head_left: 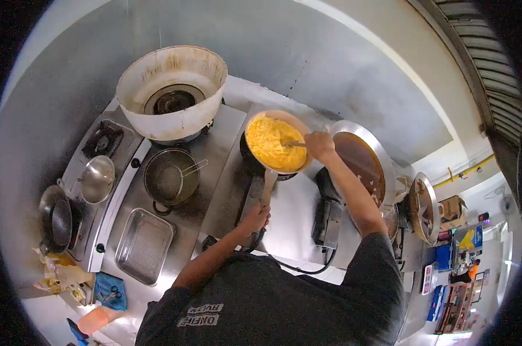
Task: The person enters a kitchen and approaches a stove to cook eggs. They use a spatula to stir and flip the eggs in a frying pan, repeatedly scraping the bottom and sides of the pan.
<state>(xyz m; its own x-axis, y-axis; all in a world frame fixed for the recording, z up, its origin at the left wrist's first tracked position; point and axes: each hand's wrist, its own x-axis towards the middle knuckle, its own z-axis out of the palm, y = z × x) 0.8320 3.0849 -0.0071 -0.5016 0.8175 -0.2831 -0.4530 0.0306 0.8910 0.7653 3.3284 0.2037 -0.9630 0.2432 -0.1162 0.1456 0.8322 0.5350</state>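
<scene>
A pan (250, 132) full of yellow scrambled egg (272, 144) sits tilted over a black burner on the steel counter. My left hand (255, 219) grips the pan's long handle near its end. My right hand (318, 144) is closed around a metal utensil (295, 143) whose tip lies in the egg at the pan's right side.
A big white wok ring (171, 92) stands at the back left. In front of it are a pot with a wire strainer (170, 176), a steel tray (144, 245), a small steel bowl (97, 179) and a black wok (54, 219). A large round pan with brown sauce (359, 161) is to the right.
</scene>
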